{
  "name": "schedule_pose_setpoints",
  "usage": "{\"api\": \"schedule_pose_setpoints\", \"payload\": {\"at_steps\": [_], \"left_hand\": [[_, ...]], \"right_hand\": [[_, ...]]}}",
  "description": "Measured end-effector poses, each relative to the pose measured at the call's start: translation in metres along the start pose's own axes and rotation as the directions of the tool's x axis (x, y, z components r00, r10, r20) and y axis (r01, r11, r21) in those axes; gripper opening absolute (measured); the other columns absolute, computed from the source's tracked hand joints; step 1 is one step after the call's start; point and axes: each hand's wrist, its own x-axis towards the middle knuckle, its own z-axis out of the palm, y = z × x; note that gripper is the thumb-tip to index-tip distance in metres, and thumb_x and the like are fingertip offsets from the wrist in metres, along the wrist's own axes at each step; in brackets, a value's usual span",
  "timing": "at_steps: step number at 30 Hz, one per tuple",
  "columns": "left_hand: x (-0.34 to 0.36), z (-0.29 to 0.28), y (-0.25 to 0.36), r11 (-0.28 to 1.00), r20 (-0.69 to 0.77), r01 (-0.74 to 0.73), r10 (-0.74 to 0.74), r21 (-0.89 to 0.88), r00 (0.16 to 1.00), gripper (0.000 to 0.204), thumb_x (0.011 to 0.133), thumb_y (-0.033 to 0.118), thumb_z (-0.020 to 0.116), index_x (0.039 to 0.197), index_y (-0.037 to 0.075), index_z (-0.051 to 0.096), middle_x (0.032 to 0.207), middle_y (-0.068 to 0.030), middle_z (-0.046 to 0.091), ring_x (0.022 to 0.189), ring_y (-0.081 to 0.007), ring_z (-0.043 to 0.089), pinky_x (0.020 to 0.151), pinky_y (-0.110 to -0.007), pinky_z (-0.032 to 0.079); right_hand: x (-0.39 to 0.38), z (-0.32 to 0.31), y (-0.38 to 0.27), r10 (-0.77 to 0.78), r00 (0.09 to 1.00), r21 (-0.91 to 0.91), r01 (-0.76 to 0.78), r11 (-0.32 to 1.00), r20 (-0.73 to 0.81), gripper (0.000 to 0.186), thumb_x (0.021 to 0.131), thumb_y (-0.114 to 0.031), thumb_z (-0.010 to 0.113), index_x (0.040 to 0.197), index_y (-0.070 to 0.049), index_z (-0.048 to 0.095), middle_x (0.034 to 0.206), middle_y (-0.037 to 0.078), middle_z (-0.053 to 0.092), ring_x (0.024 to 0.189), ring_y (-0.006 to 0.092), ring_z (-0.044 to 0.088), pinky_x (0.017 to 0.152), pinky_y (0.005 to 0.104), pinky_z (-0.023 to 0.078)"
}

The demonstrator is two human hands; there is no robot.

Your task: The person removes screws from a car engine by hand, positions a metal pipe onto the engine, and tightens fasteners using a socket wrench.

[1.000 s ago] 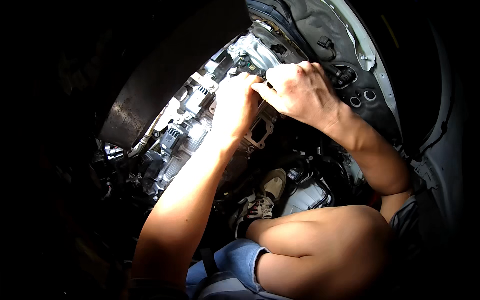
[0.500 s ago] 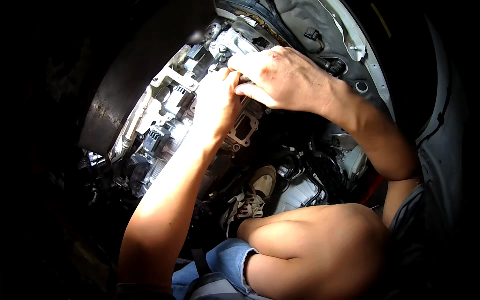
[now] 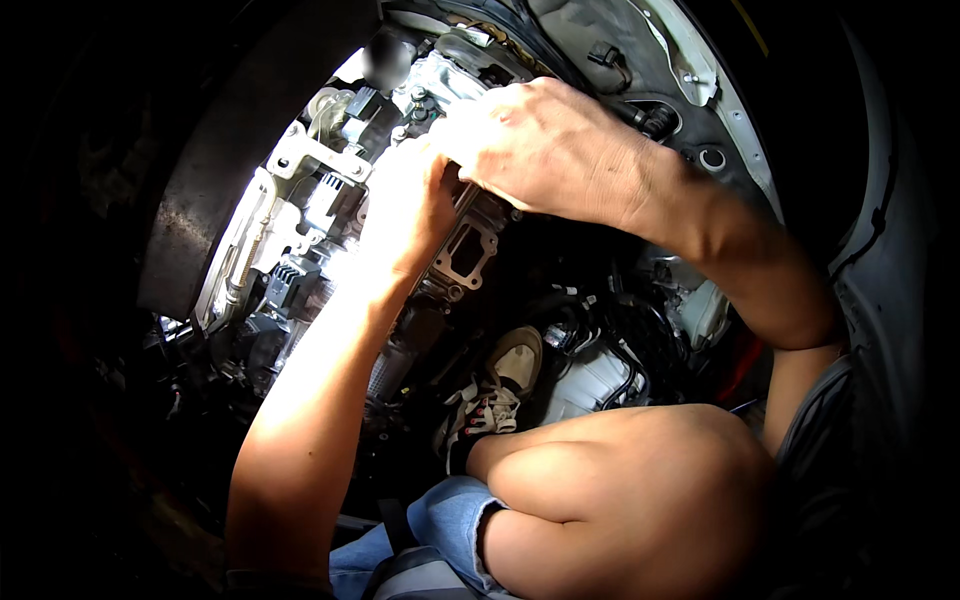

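Both my hands meet over the upper part of an open car engine [image 3: 330,200], with fingertips close together. My left hand [image 3: 408,205] has its fingers bent and pressed in; whatever they grip is hidden behind them. From the right, my right hand [image 3: 550,150] reaches over with its fingers curled against my left fingertips, and its back hides what it may hold. Just below the hands is a metal flange with a rectangular port [image 3: 467,252]. Black electrical connectors [image 3: 292,283] and a pale metal bracket [image 3: 312,152] lie left of my left hand.
A dark curved panel [image 3: 200,220] borders the engine on the left. The grey body edge [image 3: 745,140] curves along the right. Dark hoses and wires surround a whitish box [image 3: 590,380] below the engine. My shoe [image 3: 515,365] and bent knee [image 3: 640,480] are close beneath my arms.
The whole scene has shifted slightly left in view. My right thumb, stretched out before, is now tucked in, and the fingers are curled more tightly beside my left hand.
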Motion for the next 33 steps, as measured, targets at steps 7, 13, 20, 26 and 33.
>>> {"api": "schedule_pose_setpoints", "payload": {"at_steps": [7, 13, 20, 26, 33], "left_hand": [[-0.001, 0.0, 0.002, 0.997, -0.071, 0.075, -0.074, 0.017, 0.995, 0.012, 0.078, -0.002, 0.057, 0.089, 0.002, 0.059, 0.086, -0.0168, 0.061, 0.084, -0.0357, 0.059, 0.079, -0.043, 0.049], [0.001, 0.001, -0.008, 1.0, 0.068, -0.007, 0.007, -0.005, 0.998, 0.02, 0.081, -0.002, 0.058, 0.1, -0.001, 0.062, 0.099, -0.0208, 0.063, 0.092, -0.0386, 0.062, 0.08, -0.041, 0.05], [0.001, 0.0, 0.002, 0.997, -0.069, 0.082, -0.082, 0.002, 0.994, 0.017, 0.076, -0.002, 0.061, 0.093, 0.001, 0.06, 0.085, -0.0165, 0.058, 0.085, -0.0356, 0.059, 0.077, -0.044, 0.048], [0.001, 0.003, -0.007, 0.997, -0.017, -0.064, 0.064, -0.046, 0.998, 0.021, 0.074, -0.003, 0.06, 0.095, -0.002, 0.061, 0.09, -0.0167, 0.061, 0.086, -0.0352, 0.06, 0.078, -0.044, 0.047], [0.003, -0.008, 0.003, 0.971, 0.045, 0.227, -0.224, -0.078, 0.974, 0.022, 0.082, 0.003, 0.06, 0.104, 0.002, 0.064, 0.092, -0.0173, 0.066, 0.09, -0.0341, 0.066, 0.081, -0.038, 0.051]], "right_hand": [[0.006, 0.006, 0.004, 0.151, 0.974, 0.023, -0.157, 0.987, 0.167, 0.038, 0.095, -0.033, 0.054, 0.078, -0.003, 0.069, 0.066, 0.014, 0.066, 0.062, 0.0271, 0.068, 0.061, 0.0373, 0.056], [-0.002, 0.01, 0.008, -0.006, 1.0, 0.049, 0.007, 0.999, -0.014, 0.038, 0.089, -0.037, 0.059, 0.078, -0.002, 0.067, 0.069, 0.016, 0.067, 0.072, 0.0295, 0.069, 0.068, 0.0382, 0.055], [0.003, -0.003, 0.005, 0.279, 0.901, 0.106, -0.33, 0.938, 0.331, 0.039, 0.091, -0.04, 0.057, 0.082, -0.002, 0.067, 0.076, 0.016, 0.068, 0.072, 0.0307, 0.068, 0.067, 0.0401, 0.055], [-0.002, 0.005, 0.009, 0.086, 0.986, 0.113, -0.103, 0.988, 0.146, 0.033, 0.091, -0.036, 0.06, 0.088, -0.003, 0.064, 0.074, 0.015, 0.067, 0.071, 0.0304, 0.068, 0.066, 0.0408, 0.054], [0.008, -0.006, 0.007, 0.297, 0.895, 0.118, -0.352, 0.928, 0.334, 0.047, 0.093, -0.043, 0.051, 0.081, -0.002, 0.07, 0.076, 0.016, 0.069, 0.074, 0.0309, 0.069, 0.069, 0.0398, 0.056]]}}
